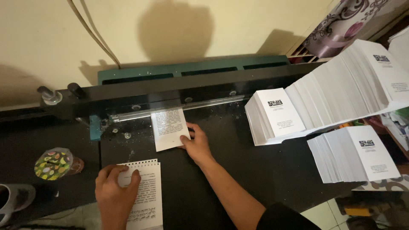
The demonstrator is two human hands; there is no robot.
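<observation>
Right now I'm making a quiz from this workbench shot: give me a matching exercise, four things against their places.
Things:
1 left hand
2 right hand
3 colourful round tin
4 long fanned stack of sheets

Places:
A far left of the bench
B on the punched sheets
C at the sheet under the machine's bar
D right of the machine

Pairs: 1-B, 2-C, 3-A, 4-D

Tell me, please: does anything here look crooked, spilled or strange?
Yes. The long white booklet stack leans and fans over, not upright. Small pale specks lie scattered on the black machine bed. Nothing looks damaged.
</observation>
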